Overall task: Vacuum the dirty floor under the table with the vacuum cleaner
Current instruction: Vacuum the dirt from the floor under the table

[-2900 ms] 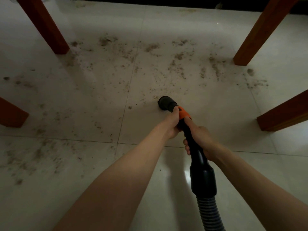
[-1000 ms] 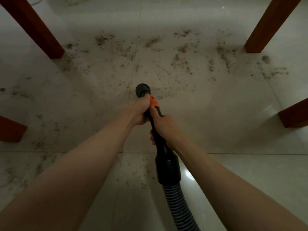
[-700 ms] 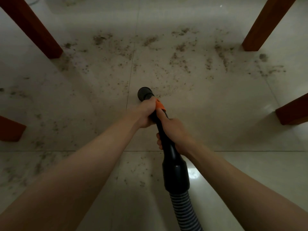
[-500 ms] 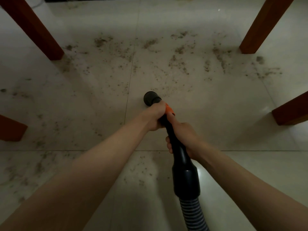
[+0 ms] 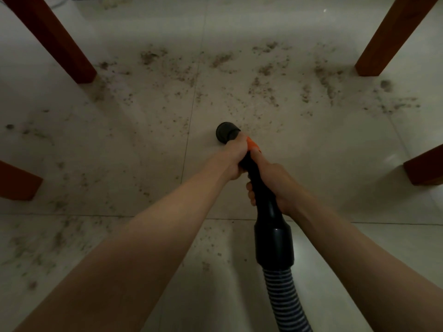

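Observation:
A black vacuum hose handle (image 5: pixel 273 238) with an orange ring (image 5: pixel 252 144) points down at the pale tiled floor (image 5: pixel 323 149). Its round nozzle (image 5: pixel 225 133) sits at the floor near the middle of the view. My left hand (image 5: pixel 236 156) grips the handle just behind the nozzle. My right hand (image 5: pixel 275 180) grips it a little lower. A ribbed grey hose (image 5: pixel 285 300) runs off the bottom edge. Brown dirt (image 5: pixel 263 89) is scattered across the tiles beyond the nozzle and at the lower left (image 5: pixel 36 248).
Dark red wooden legs stand around the patch: one at the far left (image 5: pixel 55 41), one at the far right (image 5: pixel 388 39), one at the left edge (image 5: pixel 16 180), one at the right edge (image 5: pixel 426 166). The scene is dim.
The nozzle swept left, then came back right and toward me, both hands keeping their grip. The tiles right of the nozzle look cleaner than the far strip.

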`<action>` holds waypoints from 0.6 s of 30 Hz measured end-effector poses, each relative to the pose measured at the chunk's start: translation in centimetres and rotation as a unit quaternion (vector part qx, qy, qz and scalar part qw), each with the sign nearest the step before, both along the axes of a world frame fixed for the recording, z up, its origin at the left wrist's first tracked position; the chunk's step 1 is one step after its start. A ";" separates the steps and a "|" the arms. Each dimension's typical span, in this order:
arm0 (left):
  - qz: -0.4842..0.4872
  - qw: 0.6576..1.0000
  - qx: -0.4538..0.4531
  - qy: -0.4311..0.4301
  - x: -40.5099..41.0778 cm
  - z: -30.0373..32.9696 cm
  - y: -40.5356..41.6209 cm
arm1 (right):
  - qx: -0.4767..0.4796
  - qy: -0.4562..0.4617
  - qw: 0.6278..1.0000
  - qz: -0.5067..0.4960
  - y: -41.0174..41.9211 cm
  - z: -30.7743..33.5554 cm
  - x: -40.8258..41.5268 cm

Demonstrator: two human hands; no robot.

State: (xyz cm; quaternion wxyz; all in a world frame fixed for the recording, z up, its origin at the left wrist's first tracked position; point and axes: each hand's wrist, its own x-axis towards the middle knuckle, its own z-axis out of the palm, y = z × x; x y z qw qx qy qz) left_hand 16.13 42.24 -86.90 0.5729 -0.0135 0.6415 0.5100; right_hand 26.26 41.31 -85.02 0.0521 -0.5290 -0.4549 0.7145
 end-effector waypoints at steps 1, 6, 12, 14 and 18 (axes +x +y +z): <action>0.010 1.000 0.004 -0.014 -0.2 0.0 0.1 | -0.002 0.002 1.000 -0.002 0.2 0.0 -0.3; 0.026 0.998 0.020 -0.049 -1.3 0.2 0.2 | -0.021 0.020 1.000 0.003 1.0 0.0 -1.1; -0.054 0.992 0.071 -0.090 -1.3 0.1 -0.2 | -0.050 0.049 0.998 0.004 2.1 0.5 0.4; -0.063 0.991 0.075 -0.088 -0.6 0.3 0.0 | -0.055 0.044 0.998 -0.001 2.4 0.6 1.2; -0.036 0.993 0.065 -0.097 1.0 0.8 0.7 | -0.027 0.038 0.999 -0.011 2.5 1.0 2.7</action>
